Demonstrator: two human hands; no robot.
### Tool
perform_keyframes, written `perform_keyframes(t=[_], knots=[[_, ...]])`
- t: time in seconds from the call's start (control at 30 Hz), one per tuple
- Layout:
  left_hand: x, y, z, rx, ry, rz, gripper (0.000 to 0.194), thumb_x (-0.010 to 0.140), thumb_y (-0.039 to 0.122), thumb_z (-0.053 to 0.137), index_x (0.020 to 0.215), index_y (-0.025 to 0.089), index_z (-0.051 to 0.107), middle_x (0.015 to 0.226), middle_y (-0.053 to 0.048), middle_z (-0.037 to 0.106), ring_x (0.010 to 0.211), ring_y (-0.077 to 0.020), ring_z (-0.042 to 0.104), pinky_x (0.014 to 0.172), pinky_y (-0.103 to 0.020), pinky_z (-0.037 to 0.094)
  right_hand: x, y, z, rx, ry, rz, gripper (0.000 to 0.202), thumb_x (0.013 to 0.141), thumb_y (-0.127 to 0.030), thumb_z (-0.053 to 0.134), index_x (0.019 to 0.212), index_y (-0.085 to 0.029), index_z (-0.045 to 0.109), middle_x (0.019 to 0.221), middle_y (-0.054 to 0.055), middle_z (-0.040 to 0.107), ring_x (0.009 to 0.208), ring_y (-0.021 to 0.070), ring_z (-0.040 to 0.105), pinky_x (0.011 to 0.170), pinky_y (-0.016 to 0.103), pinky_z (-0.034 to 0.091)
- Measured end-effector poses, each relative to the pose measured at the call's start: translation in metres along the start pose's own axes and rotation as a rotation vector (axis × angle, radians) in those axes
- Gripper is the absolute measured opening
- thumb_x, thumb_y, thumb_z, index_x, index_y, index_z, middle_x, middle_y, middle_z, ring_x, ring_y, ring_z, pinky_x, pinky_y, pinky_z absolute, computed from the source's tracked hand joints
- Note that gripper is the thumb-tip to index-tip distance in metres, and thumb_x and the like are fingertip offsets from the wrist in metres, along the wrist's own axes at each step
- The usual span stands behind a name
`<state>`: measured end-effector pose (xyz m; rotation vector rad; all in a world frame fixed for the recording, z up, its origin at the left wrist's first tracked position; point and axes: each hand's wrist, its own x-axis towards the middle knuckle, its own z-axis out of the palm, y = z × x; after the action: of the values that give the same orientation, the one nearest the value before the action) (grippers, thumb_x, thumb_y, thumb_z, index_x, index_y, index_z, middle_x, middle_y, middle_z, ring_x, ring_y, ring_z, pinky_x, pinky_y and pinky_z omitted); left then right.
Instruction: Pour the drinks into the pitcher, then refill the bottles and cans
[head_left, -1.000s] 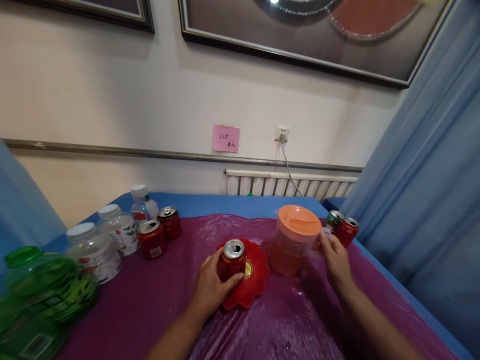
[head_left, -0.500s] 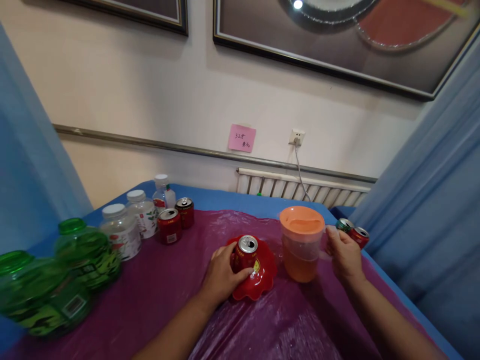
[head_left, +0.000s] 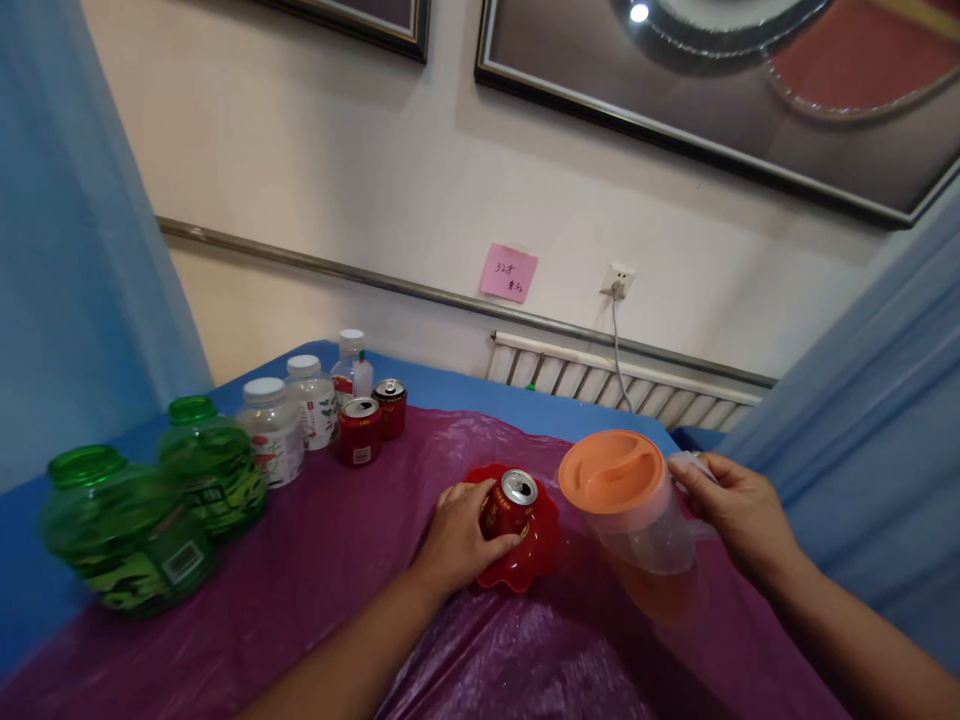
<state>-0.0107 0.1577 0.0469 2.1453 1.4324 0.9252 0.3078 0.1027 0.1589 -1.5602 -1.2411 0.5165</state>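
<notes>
A lane over the purple sheet (head_left: 322,540) opens between the barcoded can (head_left: 361,435) and red dish (head_left: 545,530). The tilted jug (head_left: 628,505) obstructs the right, the green jars (head_left: 124,535) the left

Can (head_left: 507,508) partly hidden by left hand (head_left: 459,540); pitcher (head_left: 637,525) base blurred; 2 wall pictures (head_left: 675,85) cut off.

2 green jars (head_left: 214,465) stand near 3 white-capped containers (head_left: 319,408), and a pink note (head_left: 509,273) sticks to the wall (head_left: 390,160).
</notes>
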Motion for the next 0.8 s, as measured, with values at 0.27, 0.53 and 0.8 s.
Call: perform_keyframes(t=[0.27, 0.53, 0.8], knots=[[-0.003, 0.005, -0.002, -0.011, -0.050, -0.030, 0.074, 0.064, 0.040, 0.088, 0.130, 0.020, 0.062, 0.124, -0.012, 0.070, 0.117, -0.0332, 0.060, 0.106, -0.048, 0.041, -0.002, -0.015, 0.008, -0.146, -0.029, -0.051, 0.054, 0.069, -0.064, 0.075, 0.052, -0.021, 0.047, 0.053, -0.005, 0.038, 0.055, 0.0108, 0.033, 0.050, 0.024, 0.028], [-0.005, 0.004, 0.000, -0.011, -0.075, -0.022, 0.078, 0.061, 0.045, 0.089, 0.131, 0.023, 0.063, 0.123, -0.012, 0.070, 0.116, -0.0352, 0.060, 0.105, -0.048, 0.041, 0.001, -0.013, 0.009, -0.241, -0.043, -0.142, 0.055, 0.073, -0.067, 0.071, 0.051, -0.021, 0.050, 0.050, -0.003, 0.043, 0.052, 0.0119, 0.037, 0.049, 0.026, 0.028], [-0.006, 0.002, 0.000, -0.017, -0.070, -0.003, 0.076, 0.061, 0.046, 0.089, 0.129, 0.023, 0.064, 0.122, -0.011, 0.071, 0.115, -0.0353, 0.061, 0.105, -0.048, 0.041, 0.000, -0.016, 0.010, -0.291, -0.071, -0.131, 0.056, 0.073, -0.069, 0.070, 0.052, -0.022, 0.049, 0.051, -0.003, 0.042, 0.053, 0.0122, 0.037, 0.049, 0.026, 0.029]])
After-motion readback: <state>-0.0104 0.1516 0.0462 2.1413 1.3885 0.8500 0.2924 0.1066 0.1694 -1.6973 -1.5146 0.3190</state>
